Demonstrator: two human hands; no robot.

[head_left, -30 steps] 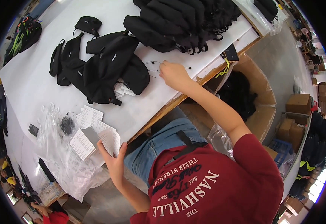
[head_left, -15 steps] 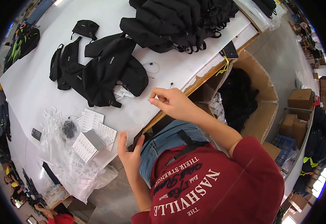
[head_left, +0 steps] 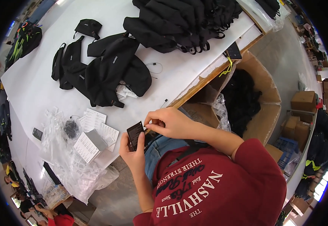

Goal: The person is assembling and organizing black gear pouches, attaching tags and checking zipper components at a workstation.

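Observation:
My left hand [head_left: 134,152] grips a small black hang tag [head_left: 135,132] upright between thumb and fingers, its face covered in fine pale print. Against the tag's upper right edge, my right hand [head_left: 166,122] pinches with thumb and forefinger. A thin tag string seems to be in that pinch; its small black end [head_left: 166,101] sticks out beyond the knuckles over the table edge. White printed cards [head_left: 92,119] lie fanned left of my hands, with a stack of cards [head_left: 87,147] beside them. Further off, black fabric bags [head_left: 111,71] lie on the white table [head_left: 141,109].
Clear plastic wrap [head_left: 70,169] with a tangle of dark strings [head_left: 70,129] covers the table's left part. A large black bag pile [head_left: 182,22] sits at the back. Right of the table stands an open carton [head_left: 263,113] holding black goods. Loose strings [head_left: 154,68] lie near the bags.
My right hand has come down and left to the tag's edge, bringing the string's black end along. The tag in my left hand has turned, its black face now showing instead of a white one.

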